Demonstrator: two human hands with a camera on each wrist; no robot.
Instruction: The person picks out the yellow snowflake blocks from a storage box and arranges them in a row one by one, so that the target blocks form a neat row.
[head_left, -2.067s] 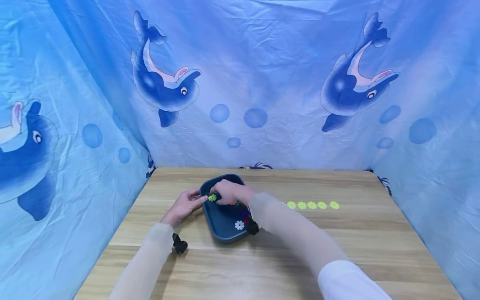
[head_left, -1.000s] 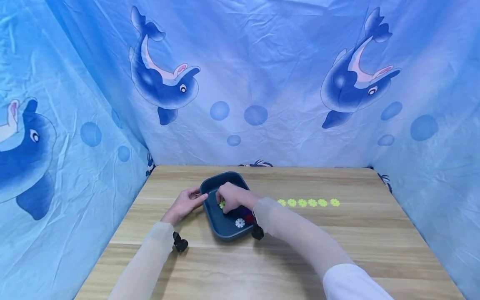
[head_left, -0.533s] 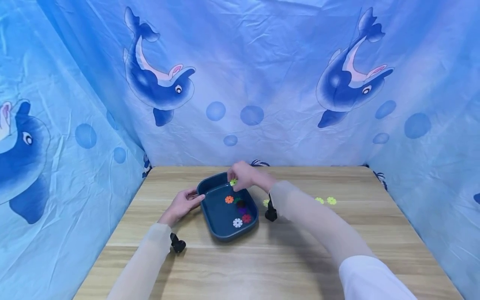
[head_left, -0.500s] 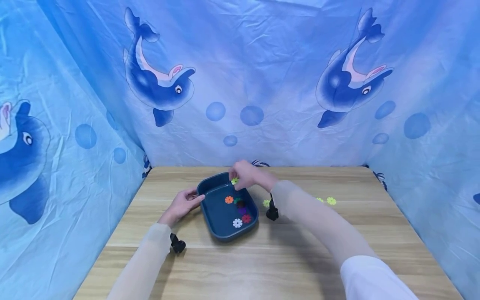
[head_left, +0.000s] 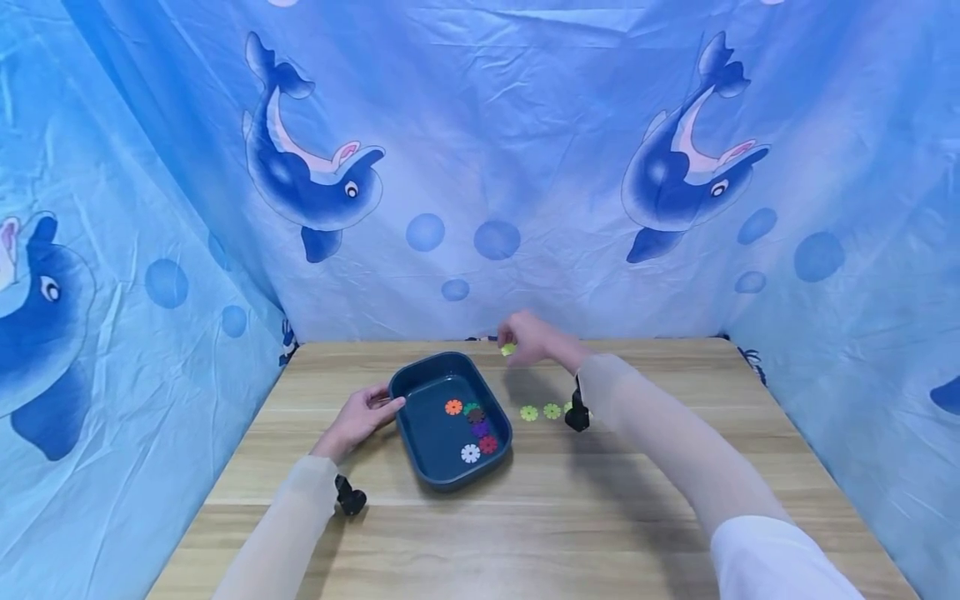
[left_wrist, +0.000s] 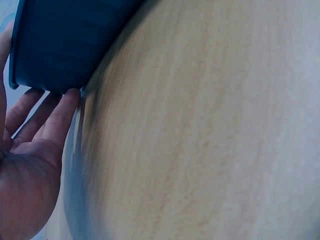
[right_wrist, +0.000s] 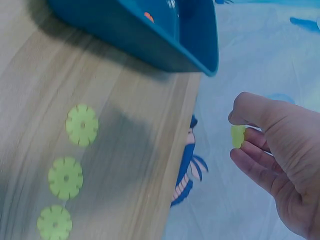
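My right hand (head_left: pixel 529 338) pinches a yellow-green snowflake disc (right_wrist: pixel 238 136) between thumb and fingers. It is raised above the table's far side, right of a dark blue tray (head_left: pixel 414 454). My left hand (head_left: pixel 356 425) holds the tray's left side, thumb at the rim and fingers against the outer wall. Inside the tray lie an orange disc (head_left: pixel 453 407), a white disc (head_left: pixel 470 453), a red disc (head_left: pixel 488 444), a purple disc (head_left: pixel 480 429) and overlapping brown and green ones. Right of the tray, yellow-green discs (head_left: pixel 528 412) lie in a row, partly hidden by my right forearm.
The wooden table (head_left: pixel 480 550) has its far edge just behind the tray. A blue dolphin-print curtain (head_left: pixel 450 167) hangs behind and at both sides. Black wrist cameras, one of them (head_left: pixel 351 497) on the left, stick out below each wrist.
The right hand has picked a yellow-green disc out of the tray, lifted it over the far rim and moved right with it. The left hand stays at the tray's side.
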